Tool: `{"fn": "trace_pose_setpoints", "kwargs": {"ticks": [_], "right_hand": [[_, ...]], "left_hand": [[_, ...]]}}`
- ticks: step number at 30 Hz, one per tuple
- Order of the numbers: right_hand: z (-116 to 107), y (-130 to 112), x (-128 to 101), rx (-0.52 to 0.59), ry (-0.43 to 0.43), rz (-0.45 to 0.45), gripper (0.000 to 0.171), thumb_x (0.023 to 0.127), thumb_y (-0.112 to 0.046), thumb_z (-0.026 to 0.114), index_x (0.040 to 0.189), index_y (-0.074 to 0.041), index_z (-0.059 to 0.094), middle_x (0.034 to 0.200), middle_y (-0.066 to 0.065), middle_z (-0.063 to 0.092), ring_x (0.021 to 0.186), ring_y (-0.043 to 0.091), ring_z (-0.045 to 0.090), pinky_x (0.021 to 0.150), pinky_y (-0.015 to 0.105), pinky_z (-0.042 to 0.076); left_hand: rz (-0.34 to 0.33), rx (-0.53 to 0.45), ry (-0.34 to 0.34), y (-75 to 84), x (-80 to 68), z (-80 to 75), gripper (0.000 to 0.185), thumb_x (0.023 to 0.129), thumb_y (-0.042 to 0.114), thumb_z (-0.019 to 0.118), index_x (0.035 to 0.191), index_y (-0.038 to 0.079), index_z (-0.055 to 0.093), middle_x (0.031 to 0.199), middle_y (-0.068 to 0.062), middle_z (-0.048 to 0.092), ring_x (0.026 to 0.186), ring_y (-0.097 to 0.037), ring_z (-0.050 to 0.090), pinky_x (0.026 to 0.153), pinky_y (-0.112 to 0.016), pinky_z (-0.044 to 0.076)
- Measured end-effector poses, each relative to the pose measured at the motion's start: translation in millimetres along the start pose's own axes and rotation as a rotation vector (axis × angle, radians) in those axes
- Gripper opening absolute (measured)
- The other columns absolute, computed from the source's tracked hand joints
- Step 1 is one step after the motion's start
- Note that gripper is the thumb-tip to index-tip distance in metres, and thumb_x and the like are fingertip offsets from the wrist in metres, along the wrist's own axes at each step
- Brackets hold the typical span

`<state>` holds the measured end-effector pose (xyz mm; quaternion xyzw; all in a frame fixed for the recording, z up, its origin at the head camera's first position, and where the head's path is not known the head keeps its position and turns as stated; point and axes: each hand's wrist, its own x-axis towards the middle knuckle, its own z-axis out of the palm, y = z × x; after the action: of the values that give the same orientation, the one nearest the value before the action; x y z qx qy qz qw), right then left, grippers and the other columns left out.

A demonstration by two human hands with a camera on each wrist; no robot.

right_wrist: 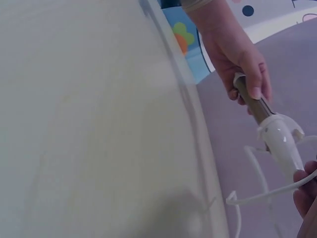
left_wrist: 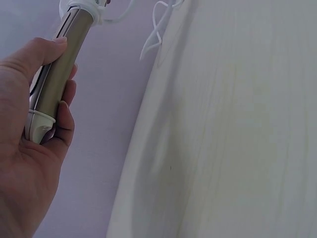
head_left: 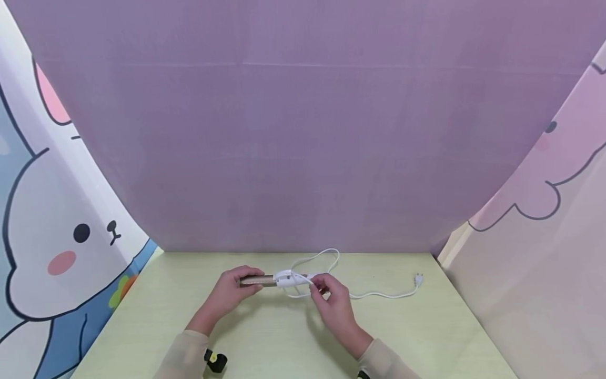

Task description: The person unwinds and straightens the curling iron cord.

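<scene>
A curling iron point(head_left: 285, 278) with a gold-brown barrel and a white handle is held up over the table. My left hand point(head_left: 226, 293) grips the barrel point(left_wrist: 67, 67) near its white tip, thumb on one side and fingers round the other. At the handle end, my right hand point(head_left: 337, 306) pinches the white cord point(right_wrist: 277, 191) between thumb and fingers. Part of the handle's end is hidden by that hand. Loops of cord hang around the handle, and the rest runs off to the right, ending in a two-pin plug point(head_left: 418, 280).
Beneath is a pale, wood-grained table point(head_left: 265, 342). A plain purple panel point(head_left: 303, 158) rises at its back edge. Cartoon-printed cloth point(head_left: 61, 226) stands along the left side, with a pink and cream one point(head_left: 544, 252) on the right.
</scene>
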<state>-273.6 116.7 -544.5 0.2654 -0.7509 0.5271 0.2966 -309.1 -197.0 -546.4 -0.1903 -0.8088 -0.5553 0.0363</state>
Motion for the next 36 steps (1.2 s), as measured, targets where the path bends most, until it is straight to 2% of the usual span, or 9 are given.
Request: {"fn": "trace_pose_setpoints", "kwargs": {"ticks": [5,9,13,19,23,27,32,36], "right_hand": [[-5,-2,9,-0.009,0.011,-0.048,0.026,0.092,0.015,0.078,0.100,-0.009,0.075,0.088,0.001,0.073,0.074,0.018,0.067,0.066,0.033,0.061],[-10,-1,14,-0.007,0.009,-0.023,0.026,0.093,0.013,0.079,0.099,-0.012,0.076,0.085,-0.001,0.069,0.072,0.015,0.064,0.063,0.028,0.057],[-15,1,19,-0.006,-0.003,-0.013,0.027,0.093,0.012,0.079,0.098,-0.014,0.075,0.082,-0.002,0.066,0.070,0.010,0.060,0.058,0.026,0.052],[-23,0,29,0.030,-0.036,-0.014,0.025,0.094,0.011,0.079,0.097,-0.013,0.075,0.079,-0.003,0.062,0.066,0.006,0.052,0.052,0.021,0.043],[-29,-1,36,0.046,-0.054,-0.026,0.022,0.093,0.013,0.079,0.097,-0.008,0.075,0.077,0.000,0.061,0.066,0.006,0.048,0.053,0.018,0.040],[-36,-3,44,0.051,-0.068,-0.059,0.018,0.094,0.013,0.079,0.098,-0.005,0.076,0.077,0.002,0.062,0.065,0.007,0.048,0.053,0.018,0.040],[-44,1,53,0.033,-0.091,-0.087,0.009,0.096,0.006,0.081,0.098,-0.001,0.076,0.079,0.002,0.065,0.068,0.007,0.050,0.054,0.018,0.042],[-48,6,61,0.058,-0.107,-0.023,0.007,0.098,0.004,0.082,0.098,-0.002,0.078,0.079,0.004,0.068,0.069,0.005,0.053,0.057,0.017,0.044]], "left_hand": [[-0.001,0.015,0.000,-1.7,0.2,-0.6,0.027,0.096,0.017,0.090,0.121,0.023,0.082,0.121,-0.002,0.077,0.110,-0.031,0.073,0.084,-0.031,0.062],[0.006,0.033,0.002,-3.3,0.4,-0.9,0.027,0.096,0.018,0.090,0.121,0.024,0.082,0.120,0.000,0.077,0.108,-0.025,0.073,0.086,-0.031,0.062],[0.003,0.032,0.003,-3.4,0.1,-1.3,0.028,0.096,0.018,0.090,0.122,0.024,0.082,0.120,0.001,0.077,0.109,-0.025,0.073,0.085,-0.031,0.063],[0.000,0.023,0.001,-3.5,-0.6,-2.0,0.028,0.096,0.019,0.090,0.122,0.025,0.082,0.121,0.000,0.077,0.107,-0.022,0.074,0.084,-0.032,0.063],[0.001,0.015,-0.005,-3.7,-1.0,-2.2,0.028,0.096,0.019,0.090,0.123,0.021,0.082,0.120,-0.001,0.077,0.106,-0.022,0.074,0.083,-0.032,0.063],[0.002,0.013,-0.010,-3.5,-1.4,-2.4,0.029,0.096,0.019,0.090,0.125,0.018,0.082,0.121,-0.001,0.077,0.104,-0.022,0.073,0.083,-0.032,0.063],[0.004,0.021,-0.016,-2.8,-2.6,-2.9,0.028,0.096,0.020,0.090,0.123,0.023,0.082,0.119,0.001,0.077,0.102,-0.021,0.073,0.083,-0.032,0.062],[0.008,0.023,-0.034,-2.7,-3.7,-3.2,0.028,0.096,0.021,0.090,0.122,0.026,0.082,0.118,0.002,0.077,0.101,-0.020,0.073,0.084,-0.032,0.062]]}}
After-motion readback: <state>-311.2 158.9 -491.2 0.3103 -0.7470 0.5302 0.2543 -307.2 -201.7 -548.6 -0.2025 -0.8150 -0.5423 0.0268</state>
